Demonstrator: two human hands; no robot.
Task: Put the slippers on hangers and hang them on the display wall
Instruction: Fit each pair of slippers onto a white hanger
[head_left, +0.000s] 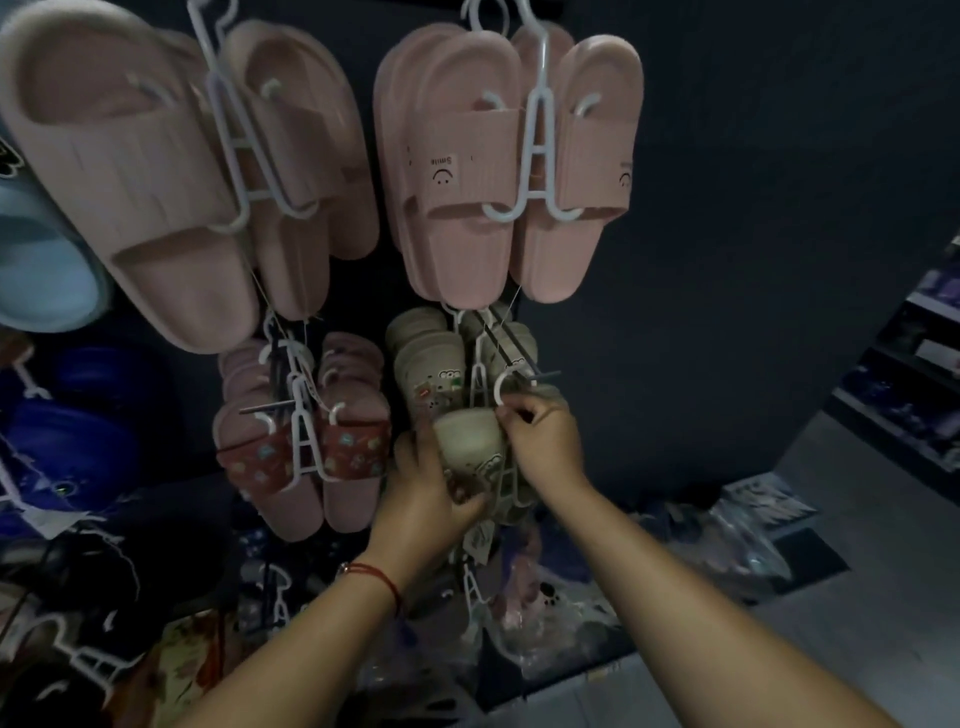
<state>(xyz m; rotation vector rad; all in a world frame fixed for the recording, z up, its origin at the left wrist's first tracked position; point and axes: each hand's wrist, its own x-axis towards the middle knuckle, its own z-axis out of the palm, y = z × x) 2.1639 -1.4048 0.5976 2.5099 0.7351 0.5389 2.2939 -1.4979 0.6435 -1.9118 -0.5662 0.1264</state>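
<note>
The person stands close to the dark display wall (727, 208), both arms reaching up to a low peg (540, 375). The right hand (545, 436) pinches the neck of a white hanger (504, 387) just under its hook, thumb and forefinger closed on the thin plastic, the hook curling right above the fingertips and sitting at the peg's end. I'd guess that grip is there to steer the hook onto the peg. The left hand (423, 483) cups a beige slipper (467, 441) from below and the side, fingers curled round its body, so the pair's weight doesn't drag the hook while it is guided. The slipper sits between the two hands, pressed against the hanger's frame. Behind the fingers, more beige slippers (428, 364) already hang on the same peg, so this pair goes at the front. Whether the hook rests fully on the peg I cannot tell. Above hang pink slippers (467, 171); left of the fingers, a red-strapped pair (306, 452).
</note>
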